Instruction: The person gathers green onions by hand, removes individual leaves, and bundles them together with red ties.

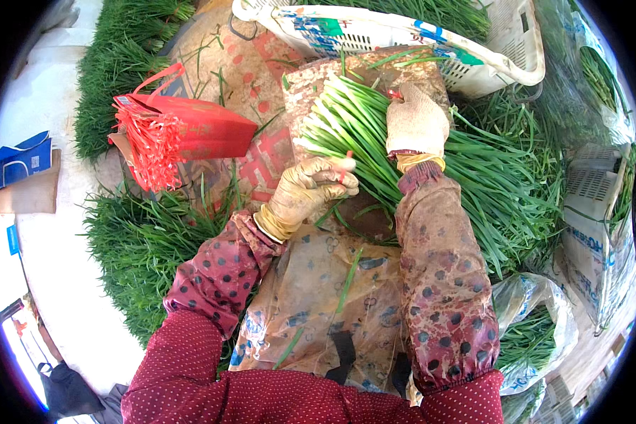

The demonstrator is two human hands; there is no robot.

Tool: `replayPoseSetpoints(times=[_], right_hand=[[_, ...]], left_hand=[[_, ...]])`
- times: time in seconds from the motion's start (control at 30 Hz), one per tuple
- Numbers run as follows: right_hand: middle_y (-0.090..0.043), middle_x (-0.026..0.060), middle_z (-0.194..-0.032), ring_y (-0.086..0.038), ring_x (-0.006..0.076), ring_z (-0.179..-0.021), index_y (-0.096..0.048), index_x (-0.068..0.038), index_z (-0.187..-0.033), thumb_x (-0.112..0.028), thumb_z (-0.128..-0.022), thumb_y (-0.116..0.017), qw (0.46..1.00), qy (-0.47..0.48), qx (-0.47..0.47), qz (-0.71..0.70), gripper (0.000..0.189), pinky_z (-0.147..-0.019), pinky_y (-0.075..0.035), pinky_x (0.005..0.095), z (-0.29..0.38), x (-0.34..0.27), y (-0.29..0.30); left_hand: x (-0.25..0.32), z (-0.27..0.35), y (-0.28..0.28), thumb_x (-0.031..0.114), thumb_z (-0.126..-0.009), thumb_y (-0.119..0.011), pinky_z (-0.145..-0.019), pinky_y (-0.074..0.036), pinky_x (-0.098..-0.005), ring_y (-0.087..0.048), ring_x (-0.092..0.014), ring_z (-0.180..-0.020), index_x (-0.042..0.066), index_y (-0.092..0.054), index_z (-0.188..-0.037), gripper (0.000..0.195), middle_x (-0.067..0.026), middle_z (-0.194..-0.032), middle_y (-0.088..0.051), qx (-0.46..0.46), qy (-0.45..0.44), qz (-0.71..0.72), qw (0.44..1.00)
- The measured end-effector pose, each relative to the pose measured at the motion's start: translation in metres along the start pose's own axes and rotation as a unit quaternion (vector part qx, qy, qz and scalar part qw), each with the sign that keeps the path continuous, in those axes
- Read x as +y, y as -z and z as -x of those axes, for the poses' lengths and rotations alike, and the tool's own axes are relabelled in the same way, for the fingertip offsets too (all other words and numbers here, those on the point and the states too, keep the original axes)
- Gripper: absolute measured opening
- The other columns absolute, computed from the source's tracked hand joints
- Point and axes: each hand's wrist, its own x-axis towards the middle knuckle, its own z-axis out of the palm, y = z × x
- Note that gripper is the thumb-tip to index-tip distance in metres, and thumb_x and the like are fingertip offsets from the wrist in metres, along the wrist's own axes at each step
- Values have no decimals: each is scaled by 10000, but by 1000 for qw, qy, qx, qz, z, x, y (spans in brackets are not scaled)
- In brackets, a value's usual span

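Observation:
A thick bunch of green chives (350, 127), pale at the stem ends, lies across a worn board (310, 87) before me. My left hand (310, 183), in a yellowish glove, pinches a short red tie strip (345, 167) beside the stems. On the far side my right hand (417, 119), in a cream knit glove, rests against the bunch with its fingers closed. A bit of red strip (395, 94) shows at its fingertips. Whether both red pieces are one strip under the stems is hidden.
A red bag (206, 130) full of red tie strips (151, 143) lies left of the board. Chive piles (153, 254) stand at left. A white plastic crate (456, 79) is at the back; a plastic bag of greens (532, 339) sits at right.

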Motion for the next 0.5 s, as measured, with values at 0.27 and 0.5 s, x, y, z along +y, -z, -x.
replayPoseSetpoints(times=[0.27,0.5], right_hand=[[-695,174,-805,-686,376,-803,-692,-124,-898,-194,-829,-569,1000,-6,10,25,158,-714,-540,476,0,-2,2],[-690,174,-839,-675,370,-827,-701,-132,-917,-246,-797,-617,997,23,-16,-71,185,-737,-523,465,7,6,-2]], left_hand=[[30,-17,-28,-59,-871,-630,-777,-564,-292,-689,-173,-801,55,-475,-1403,566,-128,-927,-714,34,71,-5,997],[42,-93,-57,-87,-769,-611,-594,-522,-240,-643,-140,-597,2,-477,-1377,629,-106,-782,-701,97,82,-69,990]])
